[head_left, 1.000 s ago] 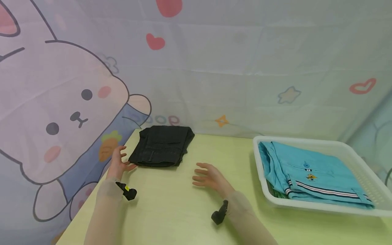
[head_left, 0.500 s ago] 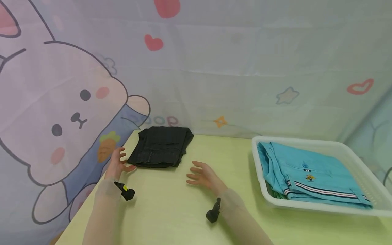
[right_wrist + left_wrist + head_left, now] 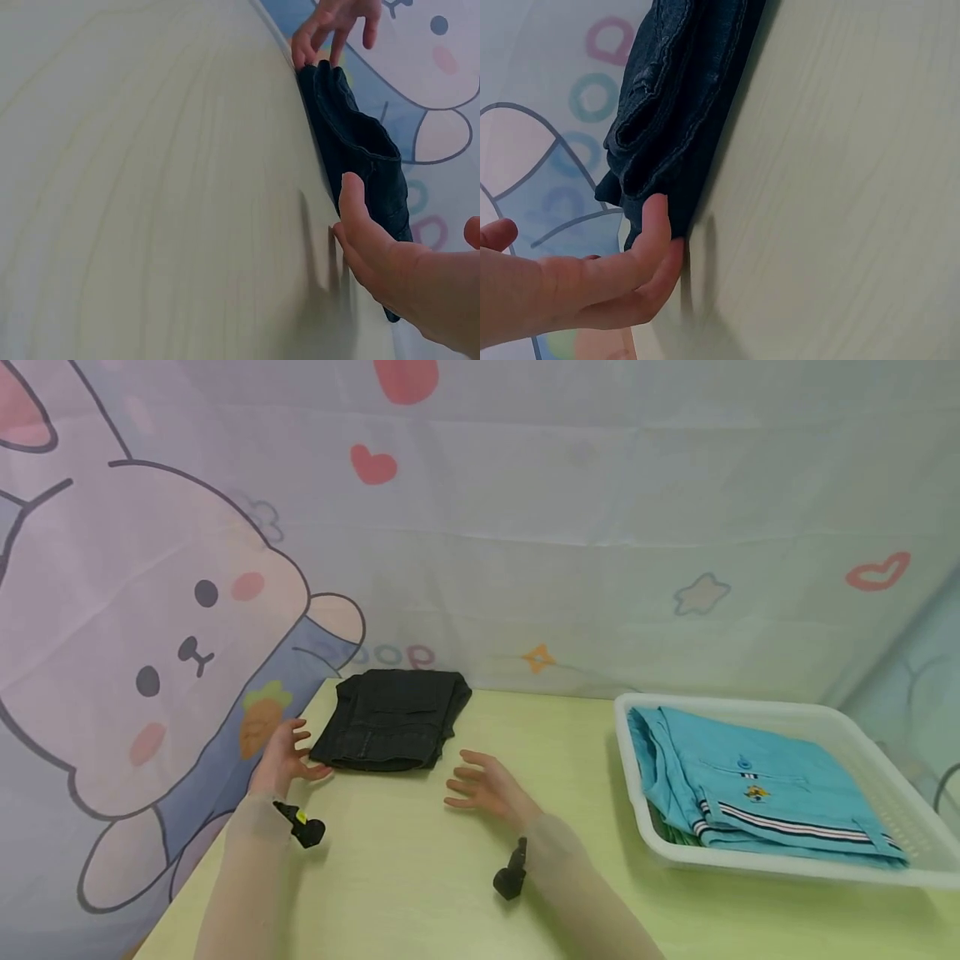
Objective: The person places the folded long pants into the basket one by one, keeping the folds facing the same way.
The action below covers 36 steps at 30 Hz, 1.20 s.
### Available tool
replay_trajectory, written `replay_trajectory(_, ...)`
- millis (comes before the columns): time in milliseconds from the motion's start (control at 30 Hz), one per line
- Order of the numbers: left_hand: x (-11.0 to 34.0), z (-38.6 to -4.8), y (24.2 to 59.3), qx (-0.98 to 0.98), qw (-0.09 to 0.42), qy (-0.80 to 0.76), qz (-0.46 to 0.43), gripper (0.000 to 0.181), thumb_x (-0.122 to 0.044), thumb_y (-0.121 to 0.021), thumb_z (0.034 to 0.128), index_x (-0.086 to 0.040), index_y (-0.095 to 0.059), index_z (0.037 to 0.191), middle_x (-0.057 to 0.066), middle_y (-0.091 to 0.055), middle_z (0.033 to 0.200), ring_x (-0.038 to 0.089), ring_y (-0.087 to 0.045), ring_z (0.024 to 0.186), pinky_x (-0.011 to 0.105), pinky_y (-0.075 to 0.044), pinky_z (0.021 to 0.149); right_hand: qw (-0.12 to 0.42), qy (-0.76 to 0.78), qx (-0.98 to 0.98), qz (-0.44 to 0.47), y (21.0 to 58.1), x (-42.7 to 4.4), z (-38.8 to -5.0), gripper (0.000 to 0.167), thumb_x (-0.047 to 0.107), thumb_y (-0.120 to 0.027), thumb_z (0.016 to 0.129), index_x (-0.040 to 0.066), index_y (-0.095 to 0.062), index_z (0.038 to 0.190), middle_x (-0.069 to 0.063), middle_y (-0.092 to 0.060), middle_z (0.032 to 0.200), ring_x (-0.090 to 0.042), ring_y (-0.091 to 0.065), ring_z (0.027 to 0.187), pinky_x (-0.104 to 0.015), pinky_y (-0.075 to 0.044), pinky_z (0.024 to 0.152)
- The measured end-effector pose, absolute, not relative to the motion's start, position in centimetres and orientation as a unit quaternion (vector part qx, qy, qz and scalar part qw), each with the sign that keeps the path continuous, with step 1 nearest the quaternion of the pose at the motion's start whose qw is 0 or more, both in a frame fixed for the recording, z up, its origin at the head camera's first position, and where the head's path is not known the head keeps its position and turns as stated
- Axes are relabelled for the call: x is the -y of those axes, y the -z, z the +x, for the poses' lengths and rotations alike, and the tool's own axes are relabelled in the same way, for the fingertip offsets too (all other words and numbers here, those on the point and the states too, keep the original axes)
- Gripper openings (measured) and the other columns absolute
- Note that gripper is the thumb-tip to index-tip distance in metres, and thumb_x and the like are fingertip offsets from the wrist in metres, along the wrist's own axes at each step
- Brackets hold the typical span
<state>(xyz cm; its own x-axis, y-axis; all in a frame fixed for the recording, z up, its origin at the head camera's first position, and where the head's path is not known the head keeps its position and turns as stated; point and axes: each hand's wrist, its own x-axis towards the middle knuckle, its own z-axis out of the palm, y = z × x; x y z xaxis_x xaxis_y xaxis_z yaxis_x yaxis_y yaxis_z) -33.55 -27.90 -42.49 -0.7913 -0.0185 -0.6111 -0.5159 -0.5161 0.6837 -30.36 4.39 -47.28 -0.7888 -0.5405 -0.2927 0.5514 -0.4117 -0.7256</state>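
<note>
A folded piece of dark denim (image 3: 393, 722), black in the head view and dark blue in the wrist views, lies at the table's back left. Beside its left front corner is my left hand (image 3: 283, 760), fingers spread and loosely bent; whether the fingertips touch the cloth I cannot tell. My right hand (image 3: 491, 787) hovers in front of the denim's right side, fingers apart, nothing in it. In the left wrist view the layered folds of the denim (image 3: 682, 97) show just beyond the fingers (image 3: 656, 232). The right wrist view has both hands at either end of it.
To the right, a white plastic basket (image 3: 626, 760) holds folded light-blue trousers (image 3: 757, 785) with a striped waistband; something green shows beneath them. The pale yellow table (image 3: 390, 877) ends along a slanting left edge. Behind hangs a printed curtain (image 3: 525, 527) with a rabbit.
My right hand has moved left, closer to the folded denim. The left hand stays beside the denim's left corner, almost unmoved. The denim and the basket keep their places; the view shifts slightly.
</note>
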Motion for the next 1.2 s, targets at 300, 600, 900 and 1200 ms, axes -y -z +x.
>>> replay_trajectory(300,28.3,-33.8,42.5,-0.488,0.181,-0.814,-0.256,0.066,-0.041,-0.026,0.0917,-0.027,0.014,0.142,0.000,0.030,0.145,0.038,0.008,0.135,0.053,-0.016,0.107,0.319,0.854,-0.409,0.032,47.6,-2.9,-30.7,0.072,0.026,-0.039,0.093,0.010,0.010,0.142,-0.025,0.001,0.147,-0.042,-0.011,0.135,-0.054,-0.030,0.101)
replay_trajectory(600,28.4,-33.7,42.4,-0.500,0.189,-0.807,-0.249,0.070,-0.043,-0.030,0.0906,-0.027,0.016,0.142,0.003,0.034,0.143,0.040,0.007,0.134,0.053,-0.023,0.103,0.332,0.868,-0.368,0.030,47.9,-1.8,-30.7,0.069,0.026,-0.035,0.094,0.015,0.014,0.141,-0.024,0.006,0.148,-0.039,-0.002,0.137,-0.055,-0.025,0.104)
replay_trajectory(900,28.0,-33.5,41.9,-0.527,0.203,-0.793,-0.229,0.074,-0.042,-0.029,0.0903,-0.021,0.020,0.141,0.004,0.034,0.143,0.042,0.011,0.133,0.053,-0.029,0.099,0.327,0.869,-0.370,0.036,47.8,-1.2,-30.8,0.064,0.028,-0.038,0.093,0.021,0.006,0.140,-0.017,-0.009,0.146,-0.036,-0.006,0.137,-0.056,-0.024,0.103)
replay_trajectory(1200,28.2,-33.6,42.2,-0.530,0.207,-0.790,-0.230,0.074,-0.044,-0.028,0.0903,-0.018,0.020,0.141,0.005,0.034,0.143,0.042,0.009,0.134,0.052,-0.033,0.095,0.320,0.865,-0.386,0.034,47.8,-0.9,-31.4,0.028,0.025,-0.036,0.093,0.019,-0.031,0.120,-0.004,-0.031,0.130,-0.032,-0.008,0.137,-0.056,-0.025,0.103)
